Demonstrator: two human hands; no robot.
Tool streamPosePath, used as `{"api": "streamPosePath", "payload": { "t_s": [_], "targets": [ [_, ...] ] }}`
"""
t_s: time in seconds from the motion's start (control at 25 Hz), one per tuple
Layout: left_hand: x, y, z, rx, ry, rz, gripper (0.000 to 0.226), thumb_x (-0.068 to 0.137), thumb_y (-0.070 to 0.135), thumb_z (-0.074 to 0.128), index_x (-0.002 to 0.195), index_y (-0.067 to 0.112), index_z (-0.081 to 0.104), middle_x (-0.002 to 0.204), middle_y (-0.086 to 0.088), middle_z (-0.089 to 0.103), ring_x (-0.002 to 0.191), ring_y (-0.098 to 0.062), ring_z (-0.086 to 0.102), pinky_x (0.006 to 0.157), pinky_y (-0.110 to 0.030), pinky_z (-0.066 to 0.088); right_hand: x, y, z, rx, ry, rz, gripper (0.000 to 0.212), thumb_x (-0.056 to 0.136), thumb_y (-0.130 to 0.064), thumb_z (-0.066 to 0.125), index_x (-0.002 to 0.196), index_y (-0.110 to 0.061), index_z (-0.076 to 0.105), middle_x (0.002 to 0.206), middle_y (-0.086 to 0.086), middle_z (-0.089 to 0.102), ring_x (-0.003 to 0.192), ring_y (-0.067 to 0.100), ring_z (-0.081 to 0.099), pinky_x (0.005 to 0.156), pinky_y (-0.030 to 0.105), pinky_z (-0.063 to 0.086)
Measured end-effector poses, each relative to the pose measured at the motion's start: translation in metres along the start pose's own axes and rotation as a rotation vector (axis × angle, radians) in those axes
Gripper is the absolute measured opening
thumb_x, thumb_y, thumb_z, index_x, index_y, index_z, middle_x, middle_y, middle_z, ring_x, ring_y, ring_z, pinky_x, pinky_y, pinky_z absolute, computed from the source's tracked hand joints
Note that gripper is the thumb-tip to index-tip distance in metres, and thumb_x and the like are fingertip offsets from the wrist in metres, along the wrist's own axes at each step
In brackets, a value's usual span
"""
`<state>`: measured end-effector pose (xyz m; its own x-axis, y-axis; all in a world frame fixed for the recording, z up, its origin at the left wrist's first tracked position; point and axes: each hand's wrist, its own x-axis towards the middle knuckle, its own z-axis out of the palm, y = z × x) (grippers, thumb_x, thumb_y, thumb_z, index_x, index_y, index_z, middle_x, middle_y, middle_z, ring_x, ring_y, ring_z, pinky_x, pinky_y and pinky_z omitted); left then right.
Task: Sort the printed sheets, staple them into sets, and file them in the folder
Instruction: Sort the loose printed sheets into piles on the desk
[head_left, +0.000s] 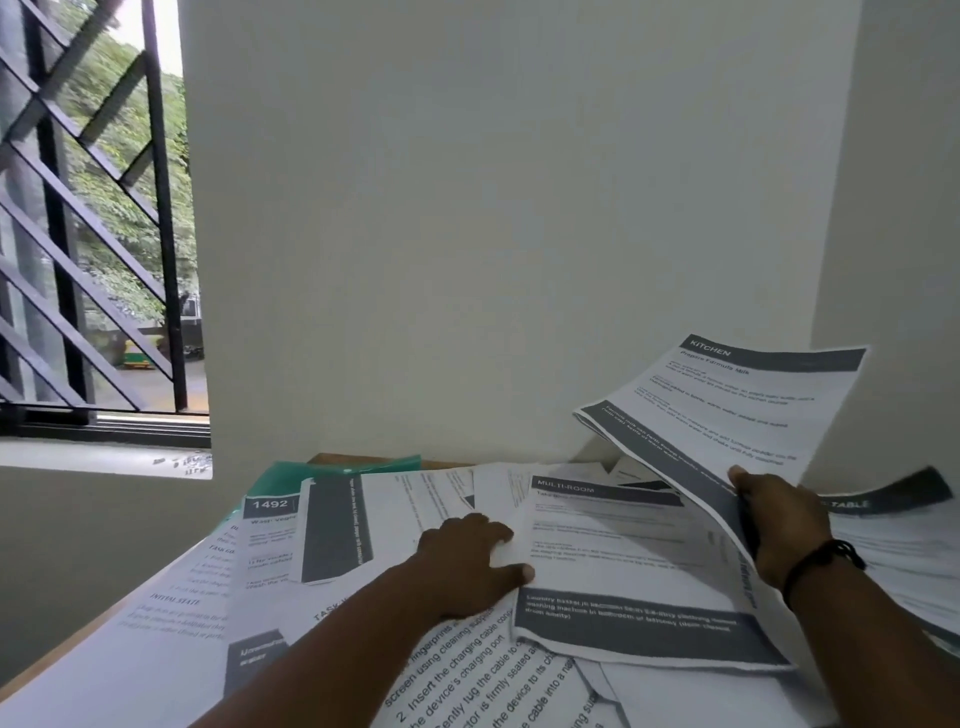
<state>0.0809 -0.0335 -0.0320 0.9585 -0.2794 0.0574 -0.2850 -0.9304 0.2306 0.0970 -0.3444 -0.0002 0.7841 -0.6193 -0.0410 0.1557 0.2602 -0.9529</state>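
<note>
Risk: loose printed sheets (332, 639) cover counter (47, 662), overlapping, too many to count; could slide off near edge if pushed.
Left hand (467, 558), one, grip wide, flat fingers press edge of MULTI-ROOM sheet (639, 577); could drag it crooked.
Right hand (779, 525), one, grip pinches lifted KITCHEN sheet (727, 410); more sheets underneath, count unclear. Sheet floppy, could bend or slip.
One green folder (332, 470) far back, half buried.
No stapler seen.
</note>
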Motion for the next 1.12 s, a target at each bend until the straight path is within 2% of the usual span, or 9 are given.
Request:
{"api": "streamPosePath", "payload": {
  "t_s": [0.24,0.36,0.48,0.6,0.72,0.8,0.92,1.0,1.12],
  "targets": [
    [-0.008,0.007,-0.003,-0.013,-0.232,0.101,0.085,0.072,0.088,0.040,0.147,0.053,0.018,0.163,0.007,0.006,0.150,-0.015,-0.003,0.116,-0.053,-0.014,-0.007,-0.002,0.003,-0.027,0.008,0.013,0.059,0.073,-0.029,0.075,0.121,-0.001,0.055,0.115,0.014,0.063,0.102,0.035,0.061,0.093,0.047,0.049],
    [-0.011,0.014,-0.005,-0.254,-0.173,0.154,0.071,0.065,0.084,0.056,0.130,0.057,0.046,0.151,0.015,0.038,0.144,-0.011,0.024,0.120,-0.049,0.011,-0.017,-0.006,0.006,0.002,0.006,0.021,0.065,0.074,-0.028,0.075,0.128,-0.001,0.051,0.125,0.015,0.060,0.105,0.032,0.059,0.096,0.044,0.046],
    [-0.015,0.020,-0.006,-0.557,-0.053,0.211,0.042,0.074,0.062,0.068,0.109,0.039,0.068,0.103,0.006,0.070,0.103,-0.013,0.064,0.099,-0.041,0.049,-0.035,-0.016,0.005,-0.055,-0.001,-0.029,0.054,0.088,-0.015,0.066,0.133,0.004,0.045,0.133,0.017,0.052,0.108,0.032,0.053,0.095,0.036,0.040],
    [-0.017,0.022,-0.005,-0.554,0.067,0.230,0.029,0.082,0.055,0.064,0.102,0.034,0.069,0.081,-0.002,0.072,0.083,-0.019,0.068,0.088,-0.044,0.054,-0.042,-0.018,0.000,-0.118,-0.001,-0.102,0.051,0.091,-0.006,0.058,0.136,0.008,0.040,0.136,0.020,0.049,0.120,0.036,0.049,0.100,0.036,0.038],
    [-0.013,0.019,-0.005,-0.297,0.203,0.197,0.040,0.090,0.061,0.049,0.121,0.039,0.059,0.116,0.011,0.067,0.110,-0.008,0.058,0.103,-0.039,0.045,-0.038,-0.018,-0.001,-0.168,0.029,-0.109,0.051,0.090,-0.006,0.057,0.135,0.010,0.038,0.136,0.023,0.050,0.120,0.036,0.050,0.101,0.037,0.039],
    [-0.011,0.017,-0.003,-0.010,0.035,0.091,0.076,0.081,0.081,0.030,0.146,0.041,0.033,0.155,0.009,0.032,0.145,-0.016,0.024,0.119,-0.045,0.018,-0.035,-0.017,-0.003,-0.208,0.028,-0.099,0.044,0.090,-0.005,0.055,0.130,0.010,0.043,0.123,0.023,0.056,0.106,0.034,0.054,0.092,0.036,0.041],
    [-0.012,0.021,0.002,0.107,-0.189,0.078,0.097,0.066,0.093,0.013,0.151,0.046,0.010,0.163,0.006,0.003,0.150,-0.017,-0.005,0.118,-0.052,-0.008,-0.033,-0.019,-0.006,-0.224,0.012,-0.120,0.040,0.090,-0.006,0.055,0.125,0.012,0.046,0.103,0.012,0.055,0.095,0.031,0.052,0.085,0.034,0.040],
    [-0.019,0.032,-0.002,-0.001,-0.185,0.160,0.084,0.073,0.089,0.023,0.146,0.048,0.027,0.161,0.008,0.019,0.149,-0.012,0.009,0.119,-0.050,-0.002,-0.033,-0.021,-0.005,-0.223,0.014,-0.142,0.041,0.092,-0.006,0.055,0.128,0.011,0.046,0.111,0.015,0.054,0.109,0.036,0.053,0.093,0.037,0.041],
    [-0.025,0.046,-0.011,-0.509,-0.073,0.221,0.061,0.081,0.075,0.042,0.119,0.033,0.063,0.114,0.005,0.069,0.108,-0.008,0.062,0.102,-0.036,0.044,-0.034,-0.021,-0.004,-0.221,0.003,-0.158,0.037,0.091,-0.006,0.056,0.125,0.008,0.050,0.112,0.017,0.056,0.105,0.036,0.053,0.092,0.036,0.041]
  ]
}}
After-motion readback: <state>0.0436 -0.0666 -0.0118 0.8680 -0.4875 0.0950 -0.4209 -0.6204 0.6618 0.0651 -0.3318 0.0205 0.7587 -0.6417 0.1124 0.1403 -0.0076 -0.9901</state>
